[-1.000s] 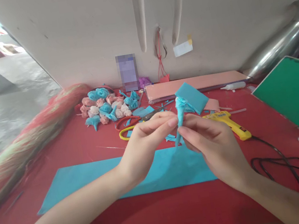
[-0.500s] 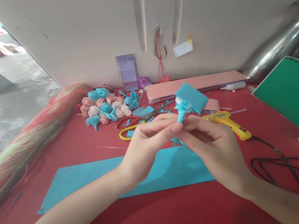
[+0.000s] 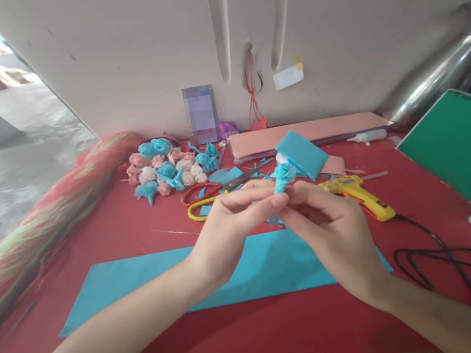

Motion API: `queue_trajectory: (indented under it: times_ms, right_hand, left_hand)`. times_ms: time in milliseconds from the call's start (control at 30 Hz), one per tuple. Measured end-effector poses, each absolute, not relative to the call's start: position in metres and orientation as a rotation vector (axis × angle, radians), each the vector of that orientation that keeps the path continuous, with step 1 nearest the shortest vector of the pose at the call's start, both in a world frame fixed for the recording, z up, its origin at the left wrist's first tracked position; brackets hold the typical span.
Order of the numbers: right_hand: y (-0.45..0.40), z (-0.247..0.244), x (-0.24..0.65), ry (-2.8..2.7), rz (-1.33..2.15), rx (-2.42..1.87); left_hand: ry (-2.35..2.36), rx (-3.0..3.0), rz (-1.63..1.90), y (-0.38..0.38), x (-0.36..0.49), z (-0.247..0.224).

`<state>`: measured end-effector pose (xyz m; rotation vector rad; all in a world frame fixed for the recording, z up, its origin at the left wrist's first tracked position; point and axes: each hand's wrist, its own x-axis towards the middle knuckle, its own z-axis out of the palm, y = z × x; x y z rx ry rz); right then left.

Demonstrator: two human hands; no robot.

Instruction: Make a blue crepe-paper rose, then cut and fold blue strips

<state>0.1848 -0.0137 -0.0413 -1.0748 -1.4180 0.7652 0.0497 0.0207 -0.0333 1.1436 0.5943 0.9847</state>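
Between the fingertips of both hands is a small blue paper flower with a bit of white at its top. My left hand pinches its narrow base with thumb and fingers. From the other side my right hand closes on the same base, its fingertips meeting those of the left; the lowest part of the flower is partly hidden by the fingers. Below both hands a long blue paper strip lies flat on the red tabletop. Scissors with red and yellow handles lie just beyond my left hand.
A heap of blue, pink and white paper flowers sits at the back left. Right of my hands are a folded blue paper stack and a yellow glue gun with a black cord. A green board leans at the right.
The blue paper flower has shifted slightly left and tilted in my fingers. My right hand has moved a little left, uncovering the right end of the blue strip.
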Motion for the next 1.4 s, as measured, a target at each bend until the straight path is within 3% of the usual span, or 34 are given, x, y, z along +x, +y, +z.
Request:
queue_trajectory:
  times_ms: [900, 1400]
  right_hand:
    - [-0.0134, -0.0395, 0.1824, -1.454, 0.849, -1.034]
    - [-0.0193, -0.0369, 0.1793, -1.425, 0.804, -0.995]
  left_hand:
    - [0.519, 0.996, 0.923, 0.0205, 0.0495, -0.0327]
    - [0.595, 1.223, 1.089, 0.0145, 0.0475, -0.0354]
